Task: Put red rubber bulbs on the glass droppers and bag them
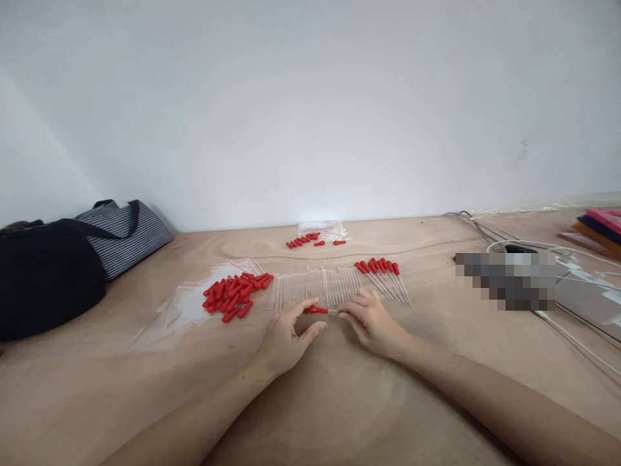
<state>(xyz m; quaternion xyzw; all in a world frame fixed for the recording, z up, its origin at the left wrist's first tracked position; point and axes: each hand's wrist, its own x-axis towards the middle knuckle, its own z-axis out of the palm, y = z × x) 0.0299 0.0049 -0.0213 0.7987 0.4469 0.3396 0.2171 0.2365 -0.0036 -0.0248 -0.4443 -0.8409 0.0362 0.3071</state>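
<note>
A red rubber bulb [317, 310] sits in line with a clear glass dropper tube [332, 312] between my hands. My right hand [371, 321] is closed, pinching the tube by its fingertips. My left hand [291, 334] has thumb and forefinger apart; the forefinger lies at the bulb's far side, and I cannot tell if it touches. Just beyond my hands, many clear tubes [310, 285] lie in a row. To their left is a heap of loose red bulbs [233, 294]. At the row's right, several droppers with red bulbs fitted [383, 272] lie fanned out.
Clear plastic bags [179, 310] lie under the bulb heap. Farther back, more red bulbs and tubes rest by another bag [320, 228]. A black bag and a striped bag [130, 236] stand at left. Cables [485, 236], a blurred-out object and coloured items [601, 230] are at right.
</note>
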